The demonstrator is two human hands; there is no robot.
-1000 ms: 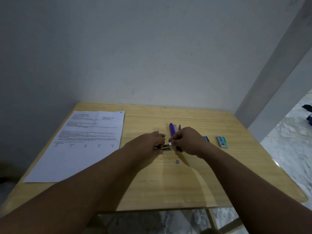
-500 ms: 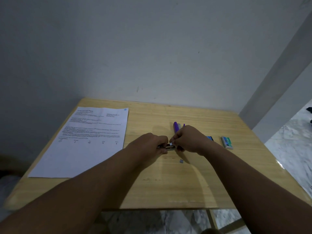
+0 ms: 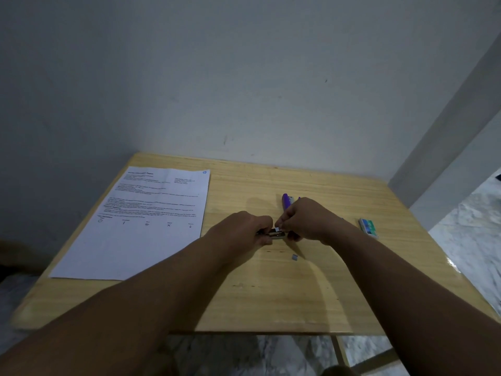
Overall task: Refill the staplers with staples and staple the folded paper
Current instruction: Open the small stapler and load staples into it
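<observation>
The small stapler (image 3: pixel 276 234) you are working on sits at the middle of the wooden bench (image 3: pixel 298 294), a dark body with a shiny metal part showing between your two hands. A second, purple stapler (image 3: pixel 286 201) lies just behind your right hand, its far end pointing toward the wall. A green and blue staple box (image 3: pixel 368 227) rests well to the right, and a small grey strip of staples (image 3: pixel 294 257) lies loose on the wood just in front of your hands. The printed sheet of paper (image 3: pixel 141 221) lies flat on the left side of the bench, apart from everything else.

Most of the small stapler is covered by your fingers, so you cannot tell whether its tray is open. The near part of the purple stapler is hidden too.

Your left hand (image 3: pixel 241 232) is curled closed around the stapler's left end. Your right hand (image 3: pixel 306 221) has its fingertips pinched on a tiny white or pale piece (image 3: pixel 278 229) right at the stapler's top; what that piece is stays too small to make out.
</observation>
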